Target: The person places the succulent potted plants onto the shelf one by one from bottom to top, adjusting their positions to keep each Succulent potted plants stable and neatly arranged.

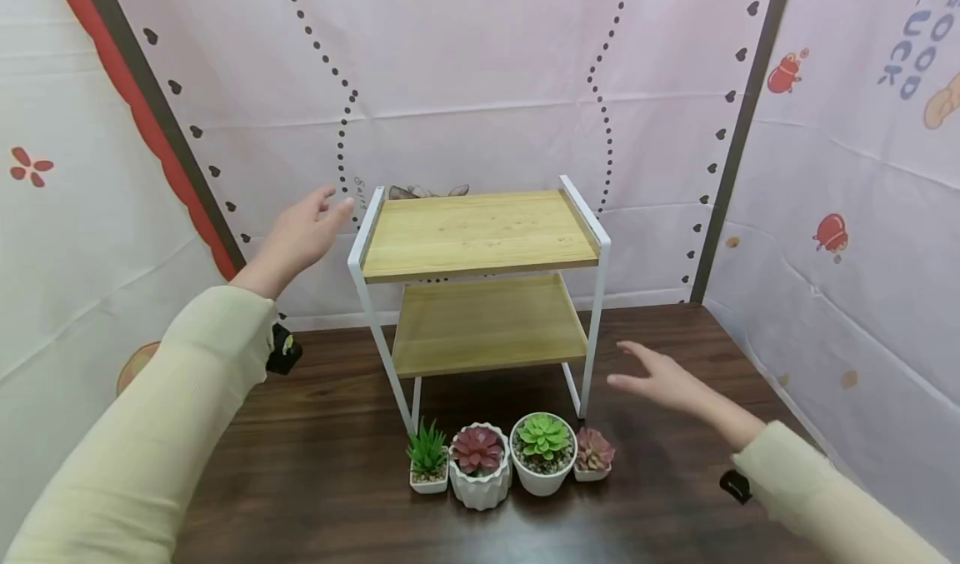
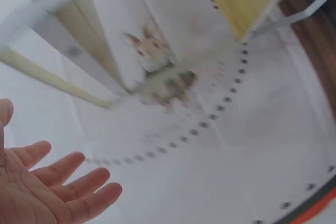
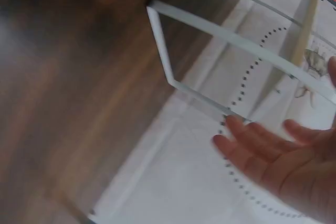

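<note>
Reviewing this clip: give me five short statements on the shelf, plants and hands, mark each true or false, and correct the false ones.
1. Four potted plants stand in front of the two-tier shelf. True.
2. The left hand grips the shelf. False: its fingers are open and it holds nothing.
3. The right hand is empty. True.
4. The plants stand on the shelf's lower board. False: they stand on the dark wooden table.
5. In the head view, the spiky green plant is at the row's left end. True.
</note>
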